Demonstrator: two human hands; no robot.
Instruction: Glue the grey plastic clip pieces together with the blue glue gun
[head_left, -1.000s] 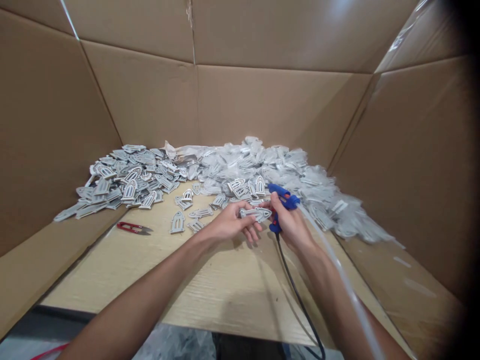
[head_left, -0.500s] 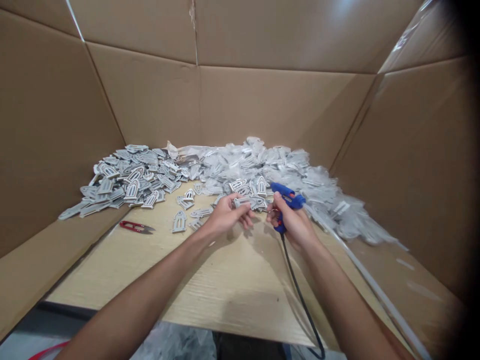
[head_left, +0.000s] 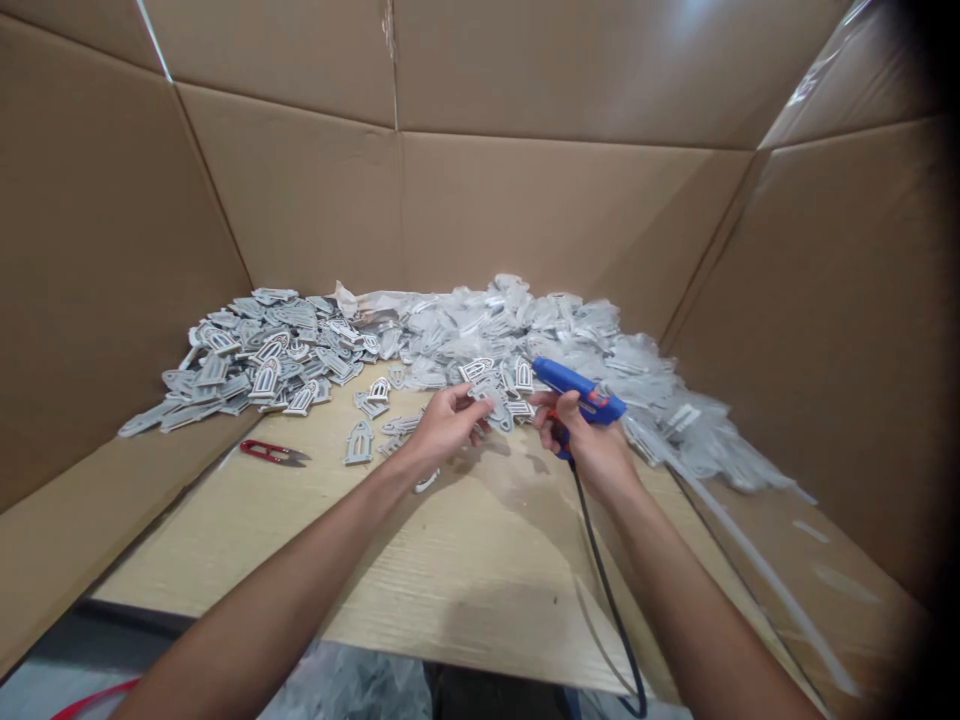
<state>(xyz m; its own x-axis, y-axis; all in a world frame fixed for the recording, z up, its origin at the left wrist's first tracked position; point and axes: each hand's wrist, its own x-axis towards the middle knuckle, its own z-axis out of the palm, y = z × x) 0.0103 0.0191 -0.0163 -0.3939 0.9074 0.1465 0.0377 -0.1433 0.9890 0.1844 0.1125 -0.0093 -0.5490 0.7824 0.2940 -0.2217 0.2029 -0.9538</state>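
Nearest lies the pale wood-grained table (head_left: 420,580), its near part crossed by a thin black cable (head_left: 600,560) that climbs toward eleven o'clock to a blue hot-glue gun with orange trim (head_left: 577,388). The right hand (head_left: 589,440) has its fingers curled around the gun's grip. The left hand (head_left: 450,425) has its fingers nearly closed, pinching a flat grey openwork piece (head_left: 495,405) by the edge. That piece sits at two o'clock from the left palm, tilted, one end slanting toward five o'clock. A second ago it lay level, close to the right fingers; now the hands are farther apart, and the nozzle stands at two o'clock from it, apparently not applying glue. At nine o'clock from the left hand lie red-handled metal snips (head_left: 274,453). Farther off, a heap of grey arched pieces (head_left: 247,350) rises at ten o'clock, a plastic-wrapped heap (head_left: 450,320) spreads from twelve to three, and brown cardboard walls (head_left: 577,210) stand beyond.
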